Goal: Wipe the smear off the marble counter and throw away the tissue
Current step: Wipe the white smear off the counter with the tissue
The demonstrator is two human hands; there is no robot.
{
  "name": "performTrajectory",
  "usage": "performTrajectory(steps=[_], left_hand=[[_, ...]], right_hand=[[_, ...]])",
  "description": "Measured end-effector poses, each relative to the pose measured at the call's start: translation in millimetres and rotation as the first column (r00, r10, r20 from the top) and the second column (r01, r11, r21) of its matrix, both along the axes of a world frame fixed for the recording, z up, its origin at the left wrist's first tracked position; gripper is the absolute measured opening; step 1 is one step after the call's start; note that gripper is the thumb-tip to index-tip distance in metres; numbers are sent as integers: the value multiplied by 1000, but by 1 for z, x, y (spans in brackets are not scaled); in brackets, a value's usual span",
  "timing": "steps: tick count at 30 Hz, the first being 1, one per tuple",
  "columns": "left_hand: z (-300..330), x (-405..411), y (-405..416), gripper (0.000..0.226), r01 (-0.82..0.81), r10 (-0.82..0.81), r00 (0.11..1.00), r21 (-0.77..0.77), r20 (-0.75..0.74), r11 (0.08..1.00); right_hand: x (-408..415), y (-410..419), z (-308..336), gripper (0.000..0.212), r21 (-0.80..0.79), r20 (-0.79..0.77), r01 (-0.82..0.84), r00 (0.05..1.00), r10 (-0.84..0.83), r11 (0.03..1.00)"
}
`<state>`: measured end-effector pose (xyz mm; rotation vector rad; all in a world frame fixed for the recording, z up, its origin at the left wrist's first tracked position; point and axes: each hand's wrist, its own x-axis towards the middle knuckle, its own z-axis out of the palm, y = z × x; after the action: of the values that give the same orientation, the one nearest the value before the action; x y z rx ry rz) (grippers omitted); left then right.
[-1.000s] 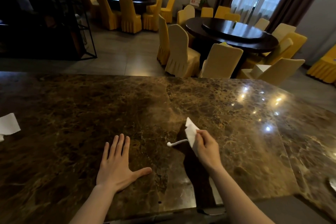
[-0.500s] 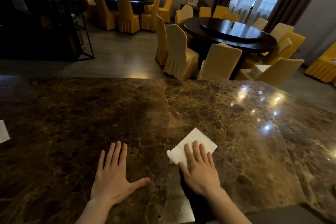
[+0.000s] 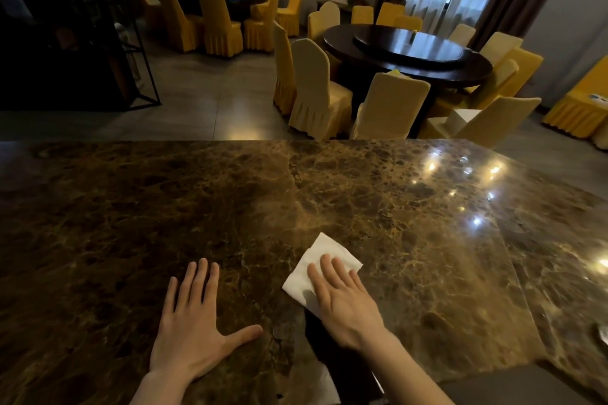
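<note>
A white tissue point(image 3: 316, 260) lies flat on the brown marble counter point(image 3: 164, 207), near its front edge. My right hand point(image 3: 342, 302) presses down on the tissue with fingers flat and spread, covering its near half. The smear is hidden under the tissue and hand. My left hand point(image 3: 194, 325) rests palm down on the bare marble, a little to the left of the tissue, fingers apart and holding nothing.
Beyond the counter's far edge stand round dark dining tables point(image 3: 408, 49) ringed by yellow-covered chairs point(image 3: 316, 92). A black metal shelf frame point(image 3: 131, 43) stands at the left. Ceiling lights glare on the counter's right part point(image 3: 477, 194).
One second ago my right hand held the tissue upright beside a white smear. It then laid the tissue flat over the smear and has pressed on it since, shifting slightly. The left hand stayed put.
</note>
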<state>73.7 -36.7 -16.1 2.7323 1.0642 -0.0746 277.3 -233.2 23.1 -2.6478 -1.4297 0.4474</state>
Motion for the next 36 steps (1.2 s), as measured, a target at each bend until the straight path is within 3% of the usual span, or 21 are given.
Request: performTrajectory(steps=[2,8,13,15,19,24,29,33,36], left_hand=[[0,-1,-1,148,8,-8,999,3,-35,1000],[3,1,-2,148,-1,1,999,-4,-38,1000],[5,1,-3,147,-1,2,997,5,-75,1000],[6,1,-4,147,-1,2,997,6,-83,1000],[8,1,-3,147,-1,0,998,-11,-70,1000],[9,0,-5,147,4,-6,997,-15,-72,1000],[8,1,-3,147,-1,-1,998,-26,-70,1000],[8,0,-3,146,10,-13,998,-32,-66,999],[7,-1,-3,145,10,-11,998,-29,-62,1000]], right_hand=[[0,12,2,55,64,-11,18,1000,-17,998],[-26,7,-19,53,239,-3,-140,989,145,961],[8,2,-1,48,416,-26,24,1000,-14,909],[24,5,5,54,351,34,-8,999,-4,936],[28,10,-1,55,163,76,-181,982,170,970],[22,7,-6,45,302,93,-85,994,60,950],[25,-20,-15,37,422,118,-132,989,90,897],[45,-13,-10,30,470,75,87,988,-137,878],[37,-12,-15,23,477,123,42,986,-114,878]])
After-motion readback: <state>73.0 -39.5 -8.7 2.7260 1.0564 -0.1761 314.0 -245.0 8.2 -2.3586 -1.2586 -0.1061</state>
